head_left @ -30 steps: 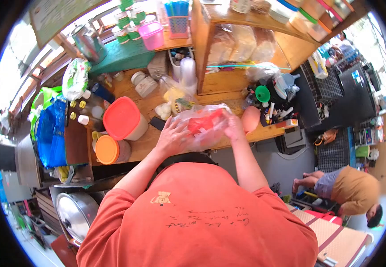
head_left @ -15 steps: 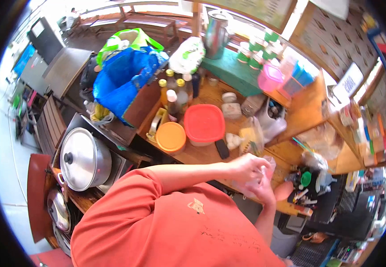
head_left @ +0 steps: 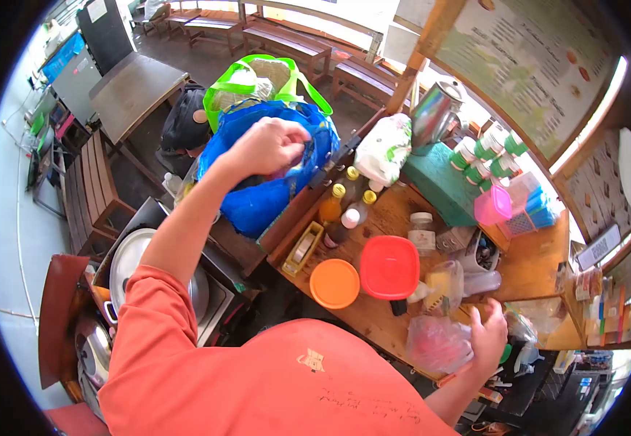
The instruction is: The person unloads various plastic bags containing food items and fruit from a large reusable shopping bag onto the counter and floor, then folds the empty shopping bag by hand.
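Observation:
My left hand (head_left: 270,145) is over the mouth of a large blue bag (head_left: 246,207). Its fingers are curled, and what they may hold is hidden. At the table's front edge, my right hand (head_left: 488,338) is open, fingers apart and pointing up. A clear plastic bag with something pinkish red inside (head_left: 439,345) lies beside this hand on the wood. Behind the plastic bag stands a clear container with something yellow (head_left: 442,283). A red-lidded tub (head_left: 389,267) and an orange-lidded tub (head_left: 334,283) sit between my hands.
Several bottles (head_left: 338,196) and a tape dispenser (head_left: 304,245) line the wooden table's (head_left: 315,320) left side. A lidded metal pot (head_left: 130,265) sits at my left. Stacked cups (head_left: 484,152) and a pink container (head_left: 492,206) stand on the right. A green-handled bag (head_left: 257,80) is behind the blue one.
My left hand has moved away from my right hand, left and forward to the blue bag. My right hand has opened, and the plastic bag now lies on the table. The view has shifted.

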Demonstrator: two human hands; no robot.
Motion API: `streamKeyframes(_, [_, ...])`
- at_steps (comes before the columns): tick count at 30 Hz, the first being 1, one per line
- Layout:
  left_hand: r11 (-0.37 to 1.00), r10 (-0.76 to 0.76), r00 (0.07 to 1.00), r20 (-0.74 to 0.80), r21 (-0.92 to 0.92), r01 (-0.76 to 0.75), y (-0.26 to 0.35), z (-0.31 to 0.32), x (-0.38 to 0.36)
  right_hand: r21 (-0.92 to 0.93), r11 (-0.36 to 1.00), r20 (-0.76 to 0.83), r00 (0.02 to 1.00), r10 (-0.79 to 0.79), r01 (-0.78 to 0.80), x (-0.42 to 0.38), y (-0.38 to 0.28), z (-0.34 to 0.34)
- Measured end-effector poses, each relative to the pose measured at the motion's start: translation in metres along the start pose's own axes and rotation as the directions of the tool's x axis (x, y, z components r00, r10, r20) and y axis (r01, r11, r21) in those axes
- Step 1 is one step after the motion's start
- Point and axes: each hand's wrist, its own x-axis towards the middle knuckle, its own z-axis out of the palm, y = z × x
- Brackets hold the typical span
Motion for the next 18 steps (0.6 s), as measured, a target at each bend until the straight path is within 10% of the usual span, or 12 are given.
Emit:
streamKeyframes(4, [0.834,-0.303,0.931,0.203,0.53,0.156,-0.126,-0.014,0.039,0.334,0.797,-0.012,0.848,-0.53,0.503,0.021,-0.175,0.017])
streamKeyframes(7, [0.717,-0.505,0.81,0.299,0.668,0.201,-0.186,0.015,0.08,0.433,0.443,-0.013,0.496,-0.868,0.785,0.034,-0.275,0.058])
streamKeyframes(11, [0.74,-0.52,0.798,0.304,0.627,0.243,-0.24,0.064,0.111,0.343,0.308,-0.038,0.341,-0.939,0.887,0.044,-0.361,0.112])
streamKeyframes(18, [0.772,-0.366,0.909,0.198,0.61,0.178,-0.298,0.149,0.118,0.259,0.385,0.024,0.393,-0.919,0.886,0.064,-0.368,0.156])
